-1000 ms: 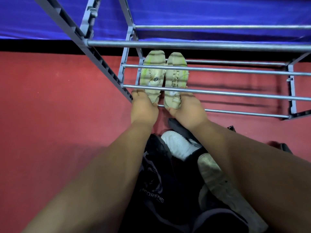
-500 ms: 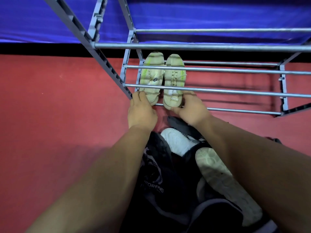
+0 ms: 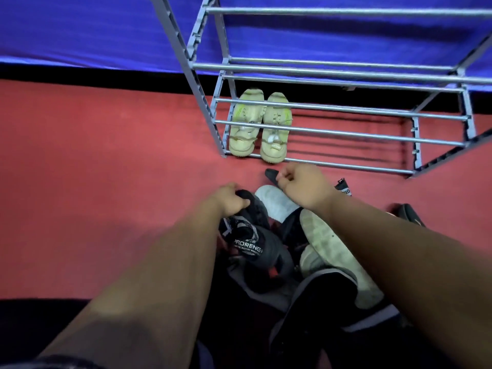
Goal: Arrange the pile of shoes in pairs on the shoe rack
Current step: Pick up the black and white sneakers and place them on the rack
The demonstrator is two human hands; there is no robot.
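Observation:
A pair of cream sneakers with green accents stands side by side at the left end of the grey metal shoe rack's bottom shelf. In front of the rack lies a pile of shoes. My left hand grips the toe end of a black sneaker with white lettering. My right hand is curled over a flat black shoe at the top of the pile. A white sneaker and an upturned shoe with a dirty white sole lie between my arms.
Red carpet covers the floor. A blue fabric wall rises behind the rack. More dark shoes lie at the right and a patterned one near the rack's front bar. The rack's upper bars cross overhead.
Both hands have let go of the cream sneakers, left on the bottom shelf, and drawn back to the pile. The left hand now grips the black sneaker; the right rests on the flat black shoe.

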